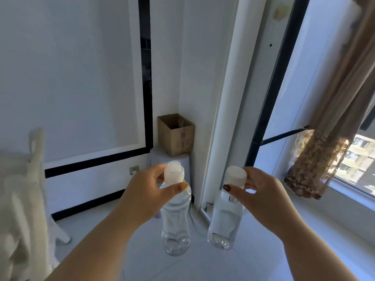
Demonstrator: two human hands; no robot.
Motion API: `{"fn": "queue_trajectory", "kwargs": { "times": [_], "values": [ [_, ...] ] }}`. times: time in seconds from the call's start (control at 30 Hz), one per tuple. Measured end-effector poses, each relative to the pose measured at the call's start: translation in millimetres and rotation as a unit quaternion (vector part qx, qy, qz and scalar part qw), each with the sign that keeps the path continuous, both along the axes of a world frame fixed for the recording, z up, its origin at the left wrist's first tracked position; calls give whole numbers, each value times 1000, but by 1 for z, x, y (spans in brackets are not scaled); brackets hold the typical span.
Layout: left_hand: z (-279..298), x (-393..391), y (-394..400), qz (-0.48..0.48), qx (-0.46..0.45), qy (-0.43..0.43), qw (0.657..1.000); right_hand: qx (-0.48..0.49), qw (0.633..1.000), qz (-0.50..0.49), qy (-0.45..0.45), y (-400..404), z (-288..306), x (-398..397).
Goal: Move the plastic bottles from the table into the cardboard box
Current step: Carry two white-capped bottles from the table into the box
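My left hand pinches the white cap of a clear plastic bottle, which hangs upright in the air over the floor. My right hand grips the white cap of a second clear bottle the same way, to the right of the first. Both bottles look empty. An open brown cardboard box stands ahead in the room's corner on a white stool, beyond and above the two bottles in the view. Its inside is mostly hidden. No table is in view.
A white wall with a black-framed panel fills the left. A white pillar rises right of the box. A window with a brown curtain is at right. A white chair or rack stands at left. The floor is pale tile.
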State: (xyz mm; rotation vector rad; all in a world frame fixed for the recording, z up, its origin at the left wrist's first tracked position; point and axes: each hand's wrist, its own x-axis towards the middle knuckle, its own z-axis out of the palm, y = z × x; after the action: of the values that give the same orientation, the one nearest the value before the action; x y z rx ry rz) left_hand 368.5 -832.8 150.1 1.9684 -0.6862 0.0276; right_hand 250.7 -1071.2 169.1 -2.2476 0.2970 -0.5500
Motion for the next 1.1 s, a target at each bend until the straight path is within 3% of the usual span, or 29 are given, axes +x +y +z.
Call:
{"fn": "queue_trajectory", "kwargs": {
  "times": [0.33,0.67,0.97,1.1],
  "values": [
    [28,225,-125,18,-8,-21,1000,17,999,30,-4,-122,20,241],
    [36,456,-228,113,-28,-29,993,-10,993,113,-28,-234,36,517],
    [47,675,-280,145,-35,-35,988,-8,988,147,-43,-271,35,754],
    [28,772,-292,143,-30,-20,989,-19,986,166,8,-280,11,852]
  ]
}}
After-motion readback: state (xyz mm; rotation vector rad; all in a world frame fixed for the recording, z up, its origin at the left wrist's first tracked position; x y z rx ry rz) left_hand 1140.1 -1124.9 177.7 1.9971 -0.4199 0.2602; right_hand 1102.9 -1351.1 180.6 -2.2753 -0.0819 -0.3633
